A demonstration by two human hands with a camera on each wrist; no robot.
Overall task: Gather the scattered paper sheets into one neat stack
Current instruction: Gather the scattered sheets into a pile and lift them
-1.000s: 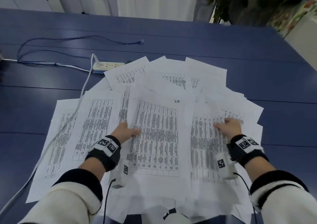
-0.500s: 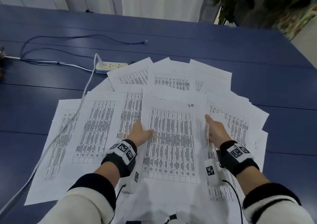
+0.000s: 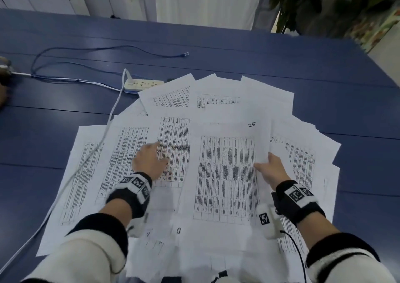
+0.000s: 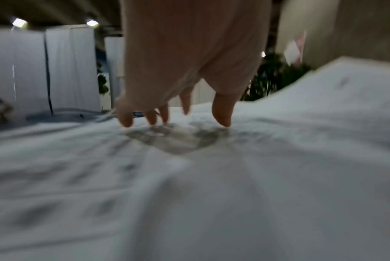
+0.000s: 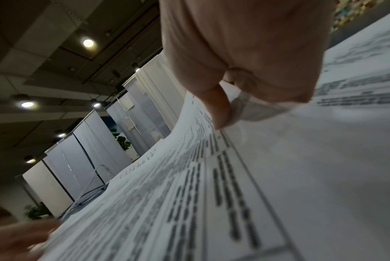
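Many printed white sheets (image 3: 129, 163) lie fanned and overlapping on the blue table (image 3: 324, 76). The top sheet (image 3: 225, 174), marked "25", sits in the middle. My right hand (image 3: 268, 168) pinches its right edge, which is lifted off the pile. In the right wrist view the thumb (image 5: 220, 113) lies on top of this sheet (image 5: 211, 185) and the other fingers are hidden beneath it. My left hand (image 3: 151, 159) rests flat on the sheets just left of the top sheet. The left wrist view shows my left hand (image 4: 178, 114) with fingers spread and fingertips (image 4: 223, 118) touching the paper (image 4: 189, 176).
A white power strip (image 3: 144, 84) lies behind the fan, and its white cable (image 3: 91, 159) runs over the leftmost sheets. A thin blue cable (image 3: 86, 50) loops at the back left. A potted plant (image 3: 324, 5) stands beyond the far right corner.
My right hand went from resting on the right-hand sheets to pinching the right edge of the top sheet and lifting it. My left hand slid left off that sheet onto its neighbour.
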